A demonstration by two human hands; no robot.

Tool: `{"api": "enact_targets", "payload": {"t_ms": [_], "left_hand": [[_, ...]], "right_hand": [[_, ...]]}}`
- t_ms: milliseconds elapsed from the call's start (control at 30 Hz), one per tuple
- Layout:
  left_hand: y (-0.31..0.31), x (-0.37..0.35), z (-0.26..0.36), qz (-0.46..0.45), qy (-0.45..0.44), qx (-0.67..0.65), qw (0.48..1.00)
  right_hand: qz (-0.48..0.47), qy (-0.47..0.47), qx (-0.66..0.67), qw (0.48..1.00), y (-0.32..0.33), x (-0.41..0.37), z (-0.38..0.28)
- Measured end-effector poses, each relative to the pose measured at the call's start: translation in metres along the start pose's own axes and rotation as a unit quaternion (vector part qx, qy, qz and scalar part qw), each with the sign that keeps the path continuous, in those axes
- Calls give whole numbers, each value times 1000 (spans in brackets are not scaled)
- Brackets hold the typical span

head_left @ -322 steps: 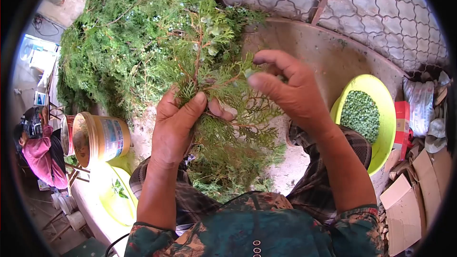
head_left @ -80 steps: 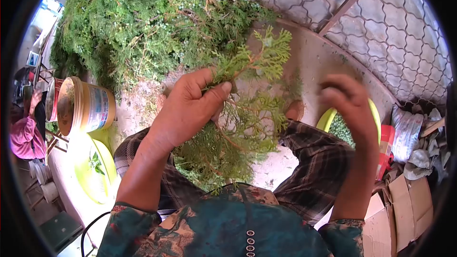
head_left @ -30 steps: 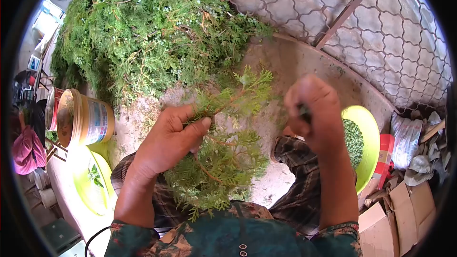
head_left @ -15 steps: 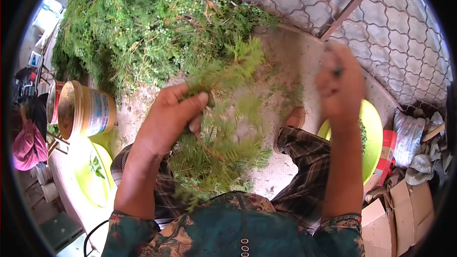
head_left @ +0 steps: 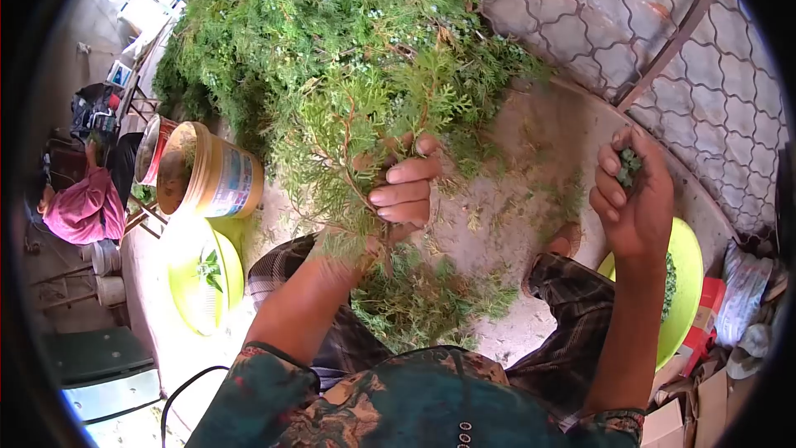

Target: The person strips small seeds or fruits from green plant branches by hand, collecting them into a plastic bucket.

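Your left hand is closed around a leafy branch. The fingers curl over its stems from the right, and the foliage hides most of the palm and wrist. The branch stands up in front of your chest, its flat green fronds spreading above and below the grip. Its top overlaps the big heap of cut greenery behind it, so you cannot tell where the one ends and the other begins.

Your right hand is raised well apart from the branch, off to the right. Its fingers are bent inward and pinch a small clump of green bits against the thumb. Just below that hand and partly behind your forearm sits a yellow-green basin holding more small green pieces.

More loose fronds lie on your lap and over the concrete ground between your knees. On your left, a tan tub lies on its side with its open mouth facing left. Just below it is a second yellow-green basin with a sprig inside. Further left, a person in a pink top sits low. A wire mesh fence runs behind the heap on the right.
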State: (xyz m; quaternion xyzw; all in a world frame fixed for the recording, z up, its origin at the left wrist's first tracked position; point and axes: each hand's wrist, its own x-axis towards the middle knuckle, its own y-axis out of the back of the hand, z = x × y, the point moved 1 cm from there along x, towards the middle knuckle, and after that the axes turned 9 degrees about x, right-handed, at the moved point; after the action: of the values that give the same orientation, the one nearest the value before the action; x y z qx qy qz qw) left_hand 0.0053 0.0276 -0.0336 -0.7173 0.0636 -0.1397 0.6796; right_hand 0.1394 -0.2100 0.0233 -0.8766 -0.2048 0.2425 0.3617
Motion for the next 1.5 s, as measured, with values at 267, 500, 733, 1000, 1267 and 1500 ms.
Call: {"api": "enact_targets", "payload": {"t_ms": [267,500,733,1000,1267,1500], "left_hand": [[62,6,-15,478,51,568,668],[68,1,-21,200,60,173,963],[45,27,-48,-7,104,66,992],[46,14,-57,-10,113,13,993],[28,8,-55,190,70,52,978],[23,1,-55,273,111,295,909]], "right_hand": [[-24,178,-29,983,40,-24,-68],[85,187,-389,898,11,-44,-32],[-123,279,-518,799,-6,-24,66],[-139,268,-518,800,-16,-22,72],[-182,273,-590,737,-20,-21,78],[-223,264,-628,697,-15,-13,81]]}}
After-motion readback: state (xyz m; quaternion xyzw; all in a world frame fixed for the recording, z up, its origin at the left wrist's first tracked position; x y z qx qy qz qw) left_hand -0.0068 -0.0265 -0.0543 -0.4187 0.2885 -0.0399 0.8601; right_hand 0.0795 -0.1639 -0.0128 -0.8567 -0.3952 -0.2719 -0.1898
